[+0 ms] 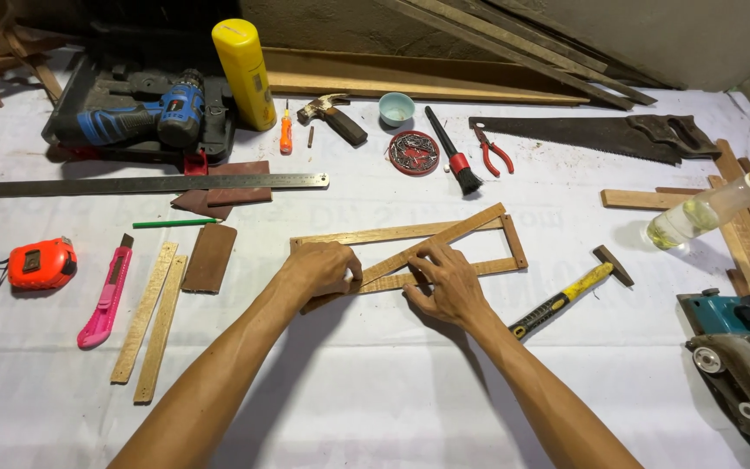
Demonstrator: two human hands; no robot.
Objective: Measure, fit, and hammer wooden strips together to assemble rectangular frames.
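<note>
1. The wooden frame (410,245) lies flat on the white-covered bench (375,382), directly in front of the person and under both hands. Its long axis runs left to right, tilted slightly up toward the right.
2. A diagonal strip (444,238) crosses the frame from the lower left corner to the upper right corner. Its lower left end is hidden beneath the left hand.
3. The left hand (319,271) rests on the frame's left end, fingers curled down over the wood; it presses or pinches the corner there, but the exact grip cannot be told.
4. The right hand (446,282) sits just beside it, near the frame's middle, with fingertips spread and pressing on the lower rail and the diagonal strip where they meet. It is partly open, not wrapped around anything.
5. Both hands touch the frame; the right end of the frame is free and lies nearer the right hand.
6. The frame is made of thin, pale brown slats, long and narrow, with a short crosspiece closing the right end.
7. A yellow-handled hammer (566,291) lies just right of the right hand, apart from the frame. Two loose wooden slats (151,321) lie well to the left.
</note>
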